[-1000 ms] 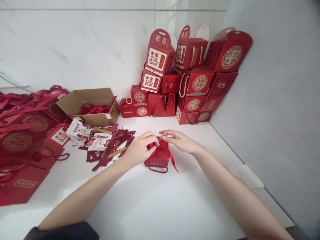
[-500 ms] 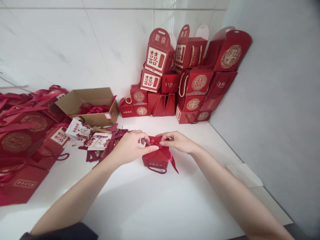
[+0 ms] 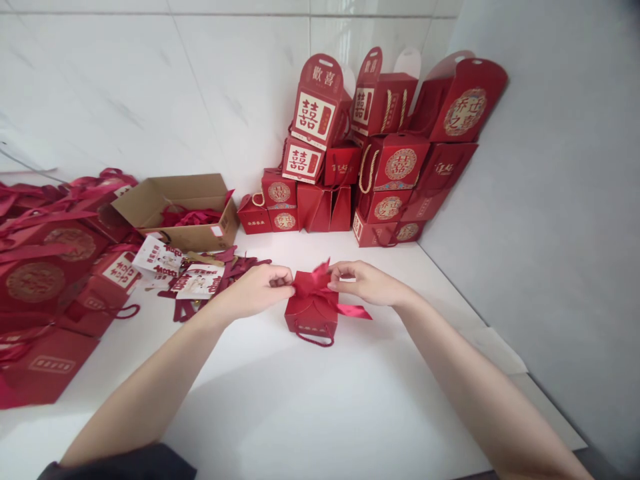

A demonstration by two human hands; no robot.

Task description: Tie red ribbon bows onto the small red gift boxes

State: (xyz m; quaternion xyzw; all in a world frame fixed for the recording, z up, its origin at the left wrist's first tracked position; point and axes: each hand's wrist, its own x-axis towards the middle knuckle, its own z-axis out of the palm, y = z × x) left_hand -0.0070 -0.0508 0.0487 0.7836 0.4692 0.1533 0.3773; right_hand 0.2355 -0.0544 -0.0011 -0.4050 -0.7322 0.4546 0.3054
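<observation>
Right now, the left hand (image 3: 255,291) and right hand (image 3: 367,283) have their fingers (image 3: 286,277) nearly closed, pinching the red satin ribbon (image 3: 311,285) from either side. Directly beneath the fingers, the red gift box (image 3: 310,315) with its cord handle (image 3: 314,340) sits on the white surface (image 3: 400,400).

You're facing a white marble-look tile wall (image 3: 150,87) with faint grey veining and thin grout lines, running from 9 to 1 o'clock. At 3 o'clock, a smooth pale grey wall (image 3: 550,200) meets it in a corner at about 1 o'clock. Both rise from a glossy white bench (image 3: 380,413) that fills your lower view. Soft, even light gives the tiles a gentle sheen and casts only faint shadows.
</observation>
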